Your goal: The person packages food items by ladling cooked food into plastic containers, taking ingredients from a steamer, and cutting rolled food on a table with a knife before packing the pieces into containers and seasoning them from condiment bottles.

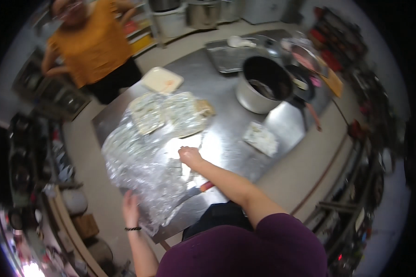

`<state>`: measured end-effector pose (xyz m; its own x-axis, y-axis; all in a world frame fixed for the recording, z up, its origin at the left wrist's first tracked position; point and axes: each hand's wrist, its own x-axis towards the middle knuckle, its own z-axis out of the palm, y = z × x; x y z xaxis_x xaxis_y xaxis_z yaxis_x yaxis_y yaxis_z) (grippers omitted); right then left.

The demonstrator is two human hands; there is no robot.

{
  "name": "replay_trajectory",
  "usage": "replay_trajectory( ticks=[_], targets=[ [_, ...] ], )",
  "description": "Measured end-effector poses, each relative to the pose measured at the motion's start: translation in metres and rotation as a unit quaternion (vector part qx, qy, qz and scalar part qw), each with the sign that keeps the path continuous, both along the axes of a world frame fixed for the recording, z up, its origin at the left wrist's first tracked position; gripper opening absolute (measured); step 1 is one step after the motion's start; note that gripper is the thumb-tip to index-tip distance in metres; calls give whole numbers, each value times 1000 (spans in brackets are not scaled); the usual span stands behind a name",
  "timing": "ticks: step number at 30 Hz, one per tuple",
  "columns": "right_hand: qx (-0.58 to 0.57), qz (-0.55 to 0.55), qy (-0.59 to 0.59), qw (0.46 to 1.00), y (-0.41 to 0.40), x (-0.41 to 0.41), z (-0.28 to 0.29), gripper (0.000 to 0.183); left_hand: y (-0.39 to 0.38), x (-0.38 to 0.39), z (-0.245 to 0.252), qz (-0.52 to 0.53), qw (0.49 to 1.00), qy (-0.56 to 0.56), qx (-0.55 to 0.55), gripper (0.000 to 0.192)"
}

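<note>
Crumpled clear plastic film (142, 173) spreads over the near left part of a stainless steel table (225, 149). My right hand (190, 156) is curled at the film's right edge; whether it grips the film is too blurred to tell. At the table's near left edge, my left hand (131, 204) lies beside the film, its grip unclear. Between my hands, a knife with a reddish handle (207, 186) has its blade towards the film. Beyond my right hand are two flat pale slabs under film, the left one (146, 114) and the right one (185, 116). A white block (261, 138) sits to the right.
A large metal pot (260, 93) stands at the right, near a black pan (302, 83) and a metal tray (225, 57). A cream tray (163, 80) lies at the far left edge. A person in an orange top (93, 45) stands beyond it. Shelves (339, 207) line the right side.
</note>
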<state>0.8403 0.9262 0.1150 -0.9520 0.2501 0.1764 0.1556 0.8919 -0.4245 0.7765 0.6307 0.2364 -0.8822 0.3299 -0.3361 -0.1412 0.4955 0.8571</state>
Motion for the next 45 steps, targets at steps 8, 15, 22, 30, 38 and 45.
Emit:
replay_trajectory(
  ticks=[8, 15, 22, 30, 38, 45],
  targets=[
    [-143, -450, 95, 876, 125, 219, 68, 24, 129, 68, -1, -181, 981, 32, 68, 26],
    [-137, -319, -73, 935, 271, 290, 37, 19, 343, 203, -108, -205, 877, -422, 101, 33],
    [-260, -147, -53, 953, 269, 308, 46, 14, 387, 226, -108, -137, 943, -288, 99, 16],
    [-344, -112, 20, 932, 128, 262, 129, 12, 232, 198, -37, 27, 830, -363, 424, 15],
    [-437, 162, 11, 885, -146, 174, 159, 12, -30, 180, -2, -114, 434, -279, 849, 64],
    [-509, 394, -206, 737, -409, 58, 177, 32, -293, 218, 43, 219, 649, -182, 705, 55]
  ],
)
